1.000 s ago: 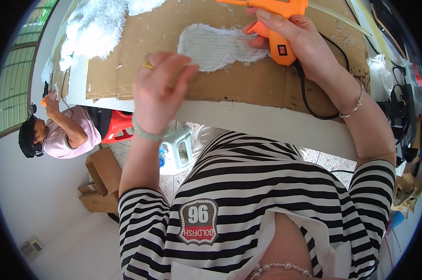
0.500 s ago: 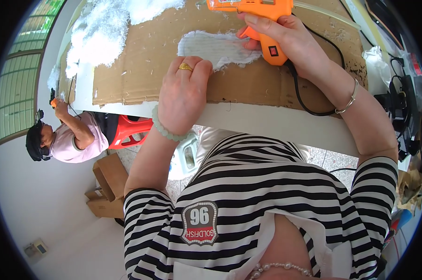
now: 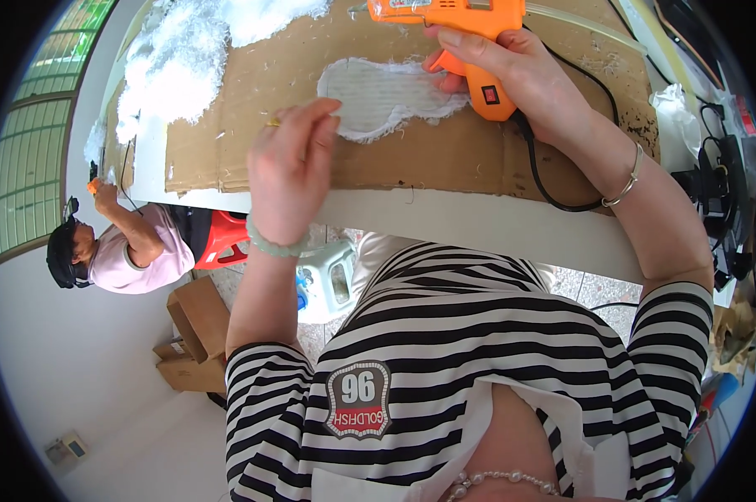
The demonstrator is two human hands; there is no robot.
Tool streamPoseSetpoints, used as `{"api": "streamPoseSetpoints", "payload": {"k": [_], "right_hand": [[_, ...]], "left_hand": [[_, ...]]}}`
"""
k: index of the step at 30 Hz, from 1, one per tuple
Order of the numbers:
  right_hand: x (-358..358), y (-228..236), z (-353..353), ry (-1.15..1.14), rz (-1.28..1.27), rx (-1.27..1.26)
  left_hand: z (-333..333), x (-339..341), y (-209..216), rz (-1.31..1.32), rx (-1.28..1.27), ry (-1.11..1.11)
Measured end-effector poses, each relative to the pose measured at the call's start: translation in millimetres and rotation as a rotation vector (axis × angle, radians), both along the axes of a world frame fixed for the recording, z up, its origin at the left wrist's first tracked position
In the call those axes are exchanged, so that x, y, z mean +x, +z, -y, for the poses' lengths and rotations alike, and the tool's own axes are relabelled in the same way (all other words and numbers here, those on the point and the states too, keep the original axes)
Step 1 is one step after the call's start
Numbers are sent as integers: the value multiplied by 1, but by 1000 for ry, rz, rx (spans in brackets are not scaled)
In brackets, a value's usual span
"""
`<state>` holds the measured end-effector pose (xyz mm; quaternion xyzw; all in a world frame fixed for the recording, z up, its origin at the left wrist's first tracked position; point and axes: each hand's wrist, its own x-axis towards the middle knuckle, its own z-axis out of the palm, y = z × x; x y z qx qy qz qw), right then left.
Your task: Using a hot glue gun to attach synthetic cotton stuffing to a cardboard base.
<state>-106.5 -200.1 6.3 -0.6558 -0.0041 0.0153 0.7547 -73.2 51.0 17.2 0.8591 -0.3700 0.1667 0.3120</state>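
My right hand (image 3: 533,79) is closed round the handle of an orange glue gun (image 3: 488,84), with a finger at its trigger. The gun's nozzle points left near the top edge. Below the gun lies a long white padded fabric piece (image 3: 386,96) with fuzzy edges, flat on the cardboard. Left of this piece, my left hand (image 3: 290,163) hovers, slightly blurred, over the near edge of the cardboard. Its thumb and forefinger are a little apart, the other fingers bent, and nothing shows between them.
Fluffy white stuffing (image 3: 173,67) is heaped at the far left of the cardboard sheet (image 3: 445,163). A black cord (image 3: 535,167) loops down from the gun. Black devices and cables (image 3: 712,184) crowd the right. A person (image 3: 135,251) sits at the left, near a red stool (image 3: 223,243).
My left hand has come off the fabric piece and moved left, baring its left end. My right hand and the glue gun have hardly moved.
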Motion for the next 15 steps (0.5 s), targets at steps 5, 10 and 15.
{"api": "streamPoseSetpoints", "payload": {"k": [5, 10, 15], "right_hand": [[8, 5, -4, 25, -11, 173], [6, 11, -6, -18, -51, 163], [0, 3, 1, -14, -51, -29]], "left_hand": [[-4, 7, 3, 32, 44, -40], [-1, 4, 2, 148, 230, -211], [1, 12, 8, 111, 108, -167]]}}
